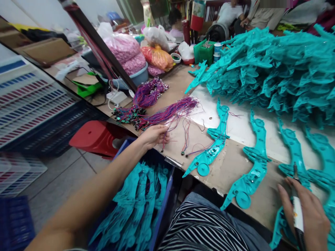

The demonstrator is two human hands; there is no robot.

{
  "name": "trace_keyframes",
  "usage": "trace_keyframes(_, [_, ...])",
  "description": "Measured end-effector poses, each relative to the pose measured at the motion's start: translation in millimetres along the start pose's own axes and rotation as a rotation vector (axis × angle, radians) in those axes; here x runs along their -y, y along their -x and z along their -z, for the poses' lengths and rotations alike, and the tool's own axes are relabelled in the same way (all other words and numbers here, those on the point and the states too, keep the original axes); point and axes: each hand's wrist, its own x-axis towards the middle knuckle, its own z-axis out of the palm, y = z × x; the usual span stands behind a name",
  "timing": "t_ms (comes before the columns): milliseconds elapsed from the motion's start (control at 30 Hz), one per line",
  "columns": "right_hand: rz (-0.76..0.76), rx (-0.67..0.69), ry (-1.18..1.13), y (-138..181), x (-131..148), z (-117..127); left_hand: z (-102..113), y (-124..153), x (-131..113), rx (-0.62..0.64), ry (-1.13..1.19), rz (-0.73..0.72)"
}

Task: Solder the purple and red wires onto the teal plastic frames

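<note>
- Our left hand (157, 136) pinches thin red-and-blue wires (163, 146) at the bench's (232, 155) near edge.
- Our right hand (312, 211) grips a soldering iron (297, 212) toward the bench's right end.
- Between our hands, a wired turquoise plastic part (218, 143) lies by the near edge.
- A wire bundle (175, 108) lies farther left; turquoise parts (282, 69) heap up along the far right.

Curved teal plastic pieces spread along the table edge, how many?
4 visible: the leftmost piece, the second beside it, the third partly behind the bare right hand, the fourth rightmost. More may be hidden.
</note>
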Motion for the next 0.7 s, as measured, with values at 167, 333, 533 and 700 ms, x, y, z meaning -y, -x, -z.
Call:
trace_keyframes(167, [-0.002,0.004,-0.038,-1.9,2.3,0.5,1.1,0.6,-19.5,0.132,-0.038,0.093])
trace_keyframes(333, [-0.027,0.017,-0.04,0.4,1.2,-0.9,-15.8,7.9,-72.6,0.107,-0.049,-0.226])
trace_keyframes(533, [-0.035,0.028,-0.076,2.2,2.7,-2.3,-64.3,23.7,-150.7,0.147,0.131,-0.633])
trace_keyframes(700, [-0.118,-0.049,-0.137,-2.8,4.4,-0.3,-87.2,35.2,-178.2,0.212,0.265,-0.882])
